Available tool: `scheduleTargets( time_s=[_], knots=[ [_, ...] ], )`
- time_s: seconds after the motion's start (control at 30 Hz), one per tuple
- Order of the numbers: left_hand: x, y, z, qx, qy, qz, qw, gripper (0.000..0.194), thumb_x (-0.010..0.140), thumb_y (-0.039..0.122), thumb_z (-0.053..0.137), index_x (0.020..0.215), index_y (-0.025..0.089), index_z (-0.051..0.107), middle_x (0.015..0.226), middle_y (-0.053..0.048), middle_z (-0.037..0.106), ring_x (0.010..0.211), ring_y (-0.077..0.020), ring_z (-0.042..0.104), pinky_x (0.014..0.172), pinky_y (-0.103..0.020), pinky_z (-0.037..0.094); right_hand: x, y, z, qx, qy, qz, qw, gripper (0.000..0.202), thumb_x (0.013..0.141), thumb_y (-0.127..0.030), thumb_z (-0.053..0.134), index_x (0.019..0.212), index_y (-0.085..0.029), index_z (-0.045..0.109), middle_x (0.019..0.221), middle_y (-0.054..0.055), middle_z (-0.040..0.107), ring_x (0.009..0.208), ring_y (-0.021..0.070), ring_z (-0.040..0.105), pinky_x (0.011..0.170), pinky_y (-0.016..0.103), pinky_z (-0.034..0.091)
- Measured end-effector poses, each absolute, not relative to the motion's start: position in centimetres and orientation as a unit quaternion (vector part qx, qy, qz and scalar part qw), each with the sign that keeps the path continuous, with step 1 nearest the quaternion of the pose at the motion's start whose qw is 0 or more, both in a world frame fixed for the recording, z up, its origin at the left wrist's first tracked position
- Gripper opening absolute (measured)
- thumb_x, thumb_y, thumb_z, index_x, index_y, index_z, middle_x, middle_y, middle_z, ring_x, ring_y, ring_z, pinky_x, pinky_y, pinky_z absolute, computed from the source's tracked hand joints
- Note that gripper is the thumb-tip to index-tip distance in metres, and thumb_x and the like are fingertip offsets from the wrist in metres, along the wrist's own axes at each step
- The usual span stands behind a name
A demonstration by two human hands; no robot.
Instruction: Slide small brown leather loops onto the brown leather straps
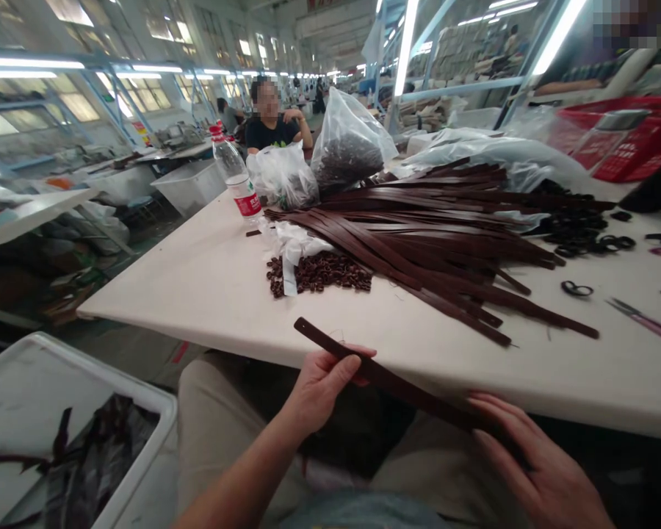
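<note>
Strap (396, 382), dark brown, sits gripped in my left hand (319, 386) and right hand (534, 463) at the table (209, 286) edge.

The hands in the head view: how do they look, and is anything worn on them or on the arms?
Both hands are bare: the left hand and the right hand show no gloves, and no rings or watch can be seen. The left forearm is uncovered as far as the picture shows, with no sleeve. Only the right wrist is in view, also uncovered. The nails are short and plain.
</note>
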State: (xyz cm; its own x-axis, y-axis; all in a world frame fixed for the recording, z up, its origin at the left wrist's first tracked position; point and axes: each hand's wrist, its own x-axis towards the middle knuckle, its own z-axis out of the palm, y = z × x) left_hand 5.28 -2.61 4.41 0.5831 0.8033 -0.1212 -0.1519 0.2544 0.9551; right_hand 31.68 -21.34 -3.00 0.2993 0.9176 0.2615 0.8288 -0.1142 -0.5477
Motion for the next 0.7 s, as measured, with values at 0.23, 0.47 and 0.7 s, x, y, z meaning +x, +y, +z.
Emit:
scheduleTargets(
  time_s=[0.23, 0.47, 0.7],
  knots=[
    [5.5, -4.1, 4.4, 0.552, 0.296, 0.291, 0.723, 0.032, 0.085, 0.044, 0.07, 0.103, 0.018, 0.077, 0.093, -0.007, 0.075, 0.08, -0.0146, 0.065, 0.078, -0.024, 0.052, 23.3, -14.3, 2.9, -0.624, -0.641, 0.263, 0.362, 0.02, 0.1, -0.034, 0.047, 0.111, -0.028, 0.062, 0.091, -0.002, 0.071, 0.08, 0.0154, 0.067, 0.07, 0.027, 0.052],
    [1.8, -2.8, 3.1, 0.757, 0.373, 0.134, 0.519, 0.017, 0.085, 0.028, 0.064, 0.079, 0.017, 0.076, 0.072, -0.003, 0.071, 0.068, -0.0145, 0.061, 0.065, -0.024, 0.045, 24.5, -14.2, 3.9, -0.594, -0.521, 0.431, 0.435, 0.039, 0.1, -0.051, 0.045, 0.08, -0.021, 0.059, 0.064, -0.003, 0.054, 0.055, 0.0114, 0.051, 0.053, 0.024, 0.042],
    [1.4, -1.0, 4.3, 0.594, 0.435, 0.366, 0.569, 0.027, 0.08, 0.043, 0.073, 0.088, 0.017, 0.07, 0.077, -0.002, 0.07, 0.06, -0.0106, 0.061, 0.058, -0.02, 0.048, 24.6, -14.9, 3.1, -0.539, -0.434, 0.558, 0.459, 0.041, 0.096, -0.057, 0.053, 0.085, -0.018, 0.061, 0.058, -0.005, 0.05, 0.051, 0.0097, 0.044, 0.048, 0.022, 0.036]
  ],
)
